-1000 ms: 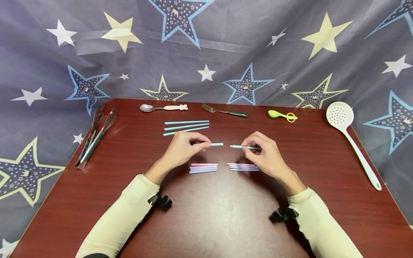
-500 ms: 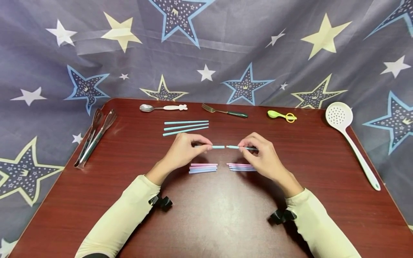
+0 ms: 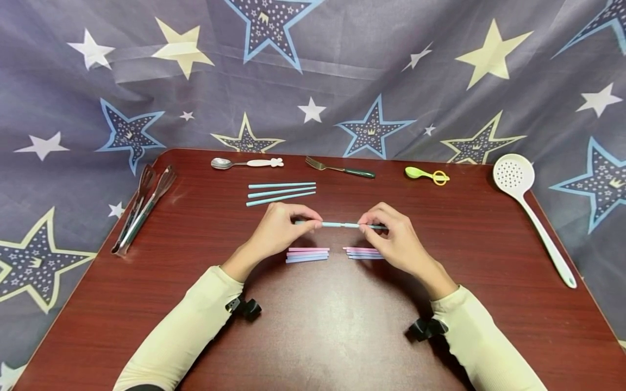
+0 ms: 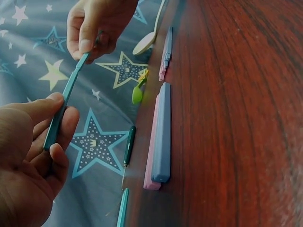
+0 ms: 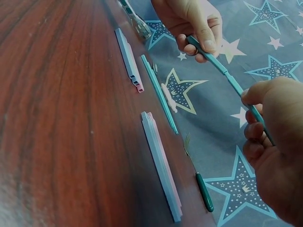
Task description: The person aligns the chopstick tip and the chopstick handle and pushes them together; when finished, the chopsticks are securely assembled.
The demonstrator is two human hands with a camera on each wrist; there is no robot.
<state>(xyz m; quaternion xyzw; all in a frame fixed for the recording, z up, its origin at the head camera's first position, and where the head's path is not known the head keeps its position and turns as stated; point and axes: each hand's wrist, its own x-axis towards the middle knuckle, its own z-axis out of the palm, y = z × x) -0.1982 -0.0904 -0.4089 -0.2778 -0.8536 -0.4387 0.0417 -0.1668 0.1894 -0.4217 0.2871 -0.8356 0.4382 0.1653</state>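
My left hand (image 3: 281, 225) pinches a teal chopstick half (image 3: 330, 224) between thumb and fingers. Facing it, my right hand (image 3: 398, 236) pinches a second teal chopstick half (image 3: 351, 225). The two halves lie in one line above the table, end to end. In the right wrist view a narrower neck (image 5: 226, 73) shows where they meet; how deep one sits in the other I cannot tell. Below the hands lie pink and blue chopstick halves in two groups, a left bundle (image 3: 308, 254) and a right bundle (image 3: 363, 253), the latter partly hidden by my right hand.
Three long teal chopsticks (image 3: 281, 193) lie behind my left hand. Along the back edge are a spoon (image 3: 246, 163), a fork (image 3: 340, 168) and a small green spoon (image 3: 426, 175). Tongs (image 3: 144, 209) lie far left, a white skimmer (image 3: 535, 217) far right.
My right hand has moved left, and my left hand slightly right. The gap between the two teal chopstick halves has closed, so their ends now meet.
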